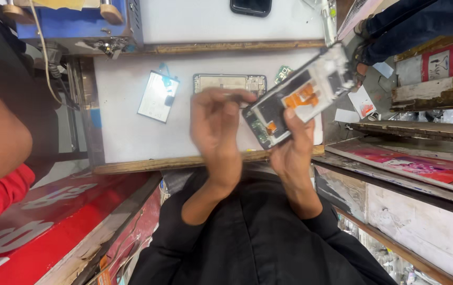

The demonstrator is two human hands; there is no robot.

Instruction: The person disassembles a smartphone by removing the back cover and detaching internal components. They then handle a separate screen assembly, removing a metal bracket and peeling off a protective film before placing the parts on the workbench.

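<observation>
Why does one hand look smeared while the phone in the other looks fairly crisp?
In the head view, the left hand is motion-blurred, its fingers ghosted; the right hand and the opened phone frame it holds are sharper. Light is flat and even on the white table, with a bright glare on the rectangular panel.

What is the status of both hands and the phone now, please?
Right hand grips opened phone frame by its lower end. Left hand blurred, fingertips at frame's corner. Nothing between; loose parts on white table.
</observation>
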